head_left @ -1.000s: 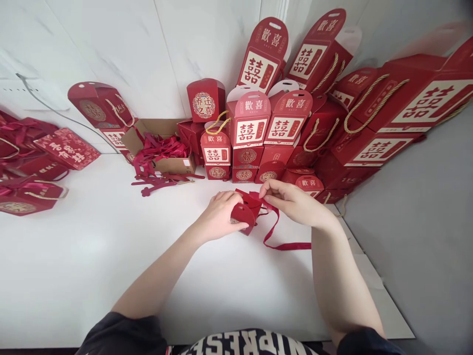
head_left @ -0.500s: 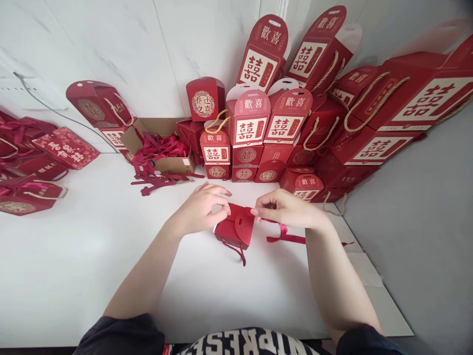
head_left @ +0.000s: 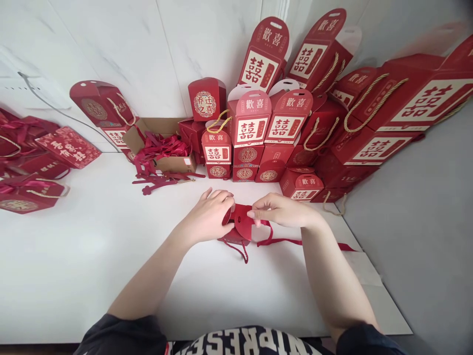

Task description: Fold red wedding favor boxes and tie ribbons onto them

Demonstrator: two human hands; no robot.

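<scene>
A small red gift box (head_left: 243,228) stands on the white table in front of me, with a rounded flap with a round hole on its top and a twisted cord handle hanging toward me. My left hand (head_left: 211,218) is closed around the box's left flap, thumb near the middle of its top. With fingers pinched at the box's right edge, my right hand (head_left: 281,211) grips a dark red ribbon (head_left: 284,241), which loops out below the fingers and trails right across the table. The pinched ribbon end is hidden by the fingers.
Behind the hands, stacked red gift boxes (head_left: 252,130) with cord handles line the wall and the right corner. A cardboard box (head_left: 175,164) of red ribbons stands left of them, with ribbon pieces (head_left: 162,181) before it. More red boxes (head_left: 27,195) lie far left.
My left hand has moved onto the box's left flap, its fingers now curled over it. My right hand has shifted slightly left, and the ribbon has slid and straightened along the table.
</scene>
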